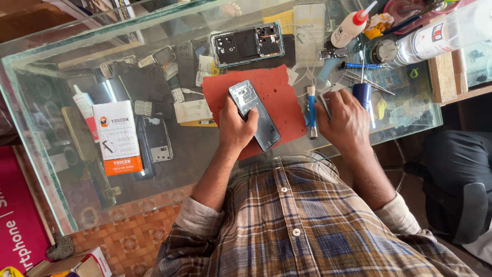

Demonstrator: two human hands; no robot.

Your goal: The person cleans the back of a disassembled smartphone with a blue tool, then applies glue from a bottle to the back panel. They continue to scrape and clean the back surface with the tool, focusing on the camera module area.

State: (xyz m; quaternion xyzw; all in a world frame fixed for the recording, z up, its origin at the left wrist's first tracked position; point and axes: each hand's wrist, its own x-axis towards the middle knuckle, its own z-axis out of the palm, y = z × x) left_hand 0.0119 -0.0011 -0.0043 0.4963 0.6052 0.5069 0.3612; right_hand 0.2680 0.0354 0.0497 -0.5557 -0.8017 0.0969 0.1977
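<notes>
The left hand [237, 125] closes its grip on an opened phone [254, 114] over the red mat [279, 95] at the glass worktop's [61, 92] near edge — the right hand [347, 120] (knuckles up) curls around thin tweezers [324, 106] beside a blue screwdriver [311, 112].

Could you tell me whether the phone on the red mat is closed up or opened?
Opened: the phone under the left hand shows bare internal parts at its top.

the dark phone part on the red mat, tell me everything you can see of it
The dark slim phone body lies flat and slanted on the red rubbery work mat on the glass counter. Its upper end shows bare grey inner parts; the lower stretch is glossy black. The left hand grips its left edge. The right hand is apart from it.
</notes>
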